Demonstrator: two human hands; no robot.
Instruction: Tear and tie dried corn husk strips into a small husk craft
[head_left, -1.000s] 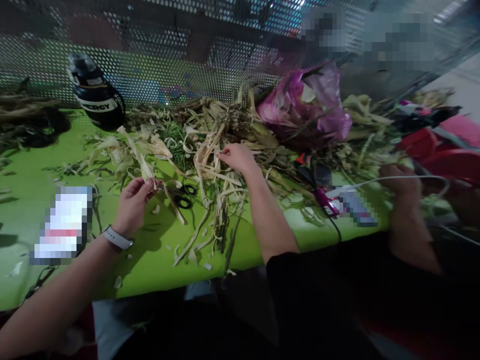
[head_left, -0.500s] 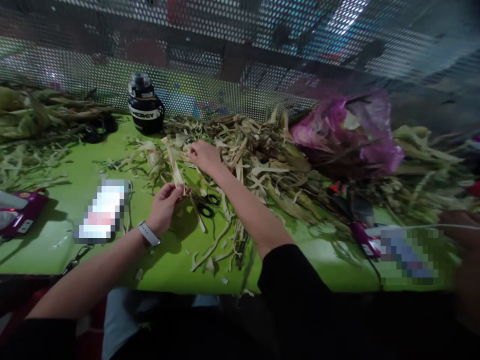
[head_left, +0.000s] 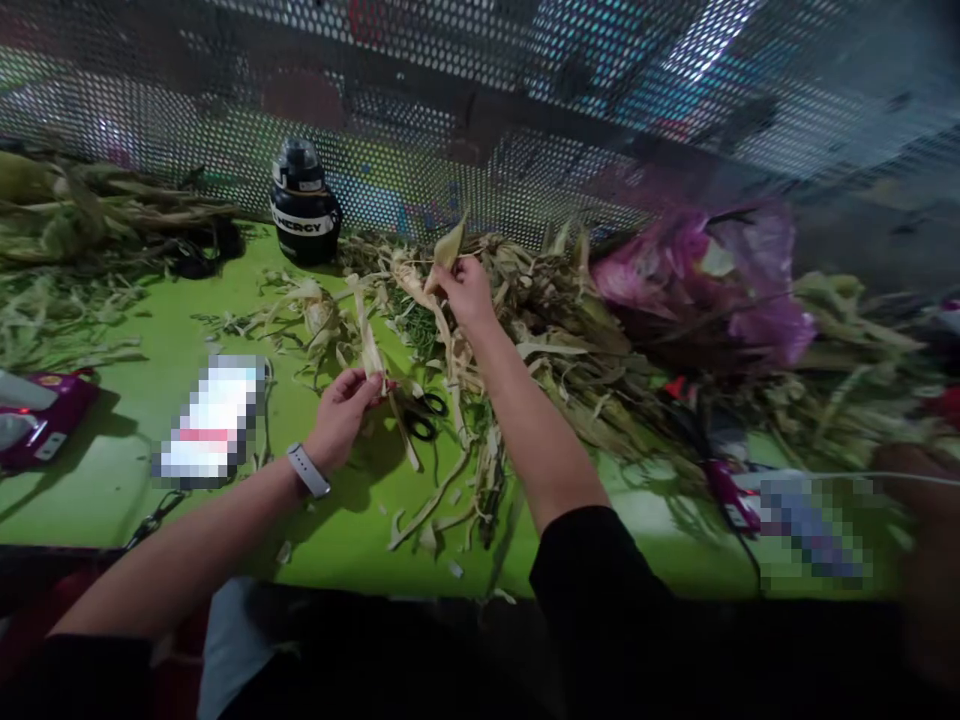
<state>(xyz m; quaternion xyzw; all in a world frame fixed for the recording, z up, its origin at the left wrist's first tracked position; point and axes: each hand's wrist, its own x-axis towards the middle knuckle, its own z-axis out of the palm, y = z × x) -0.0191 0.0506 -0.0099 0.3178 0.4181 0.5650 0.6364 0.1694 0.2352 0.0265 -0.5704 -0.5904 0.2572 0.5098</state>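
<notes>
My left hand (head_left: 346, 408), with a pale watch band (head_left: 308, 470) on its wrist, pinches the lower end of an upright strip of pale corn husk (head_left: 369, 335). Scissors (head_left: 422, 428) with black handles lie just to its right, their blades partly covered. Farther back, my right hand (head_left: 466, 290) has its fingers closed on a greenish-yellow piece of corn husk (head_left: 451, 243) that stands up above the pile of dry husks (head_left: 551, 300). A ragged bundle of husk (head_left: 319, 312) rests on the green table between my left hand and the bottle.
A dark bottle (head_left: 304, 215) stands by the perforated metal screen (head_left: 420, 150). A blurred-out phone (head_left: 214, 420) and a purple device (head_left: 56, 425) lie left. To the right are a pink plastic bag (head_left: 675, 275), another purple device (head_left: 731, 495) and another person's blurred arm (head_left: 926, 520).
My right hand has moved up and to the right, away from the strip in my left hand, and now holds a husk piece over the pile. My left hand keeps its pinch.
</notes>
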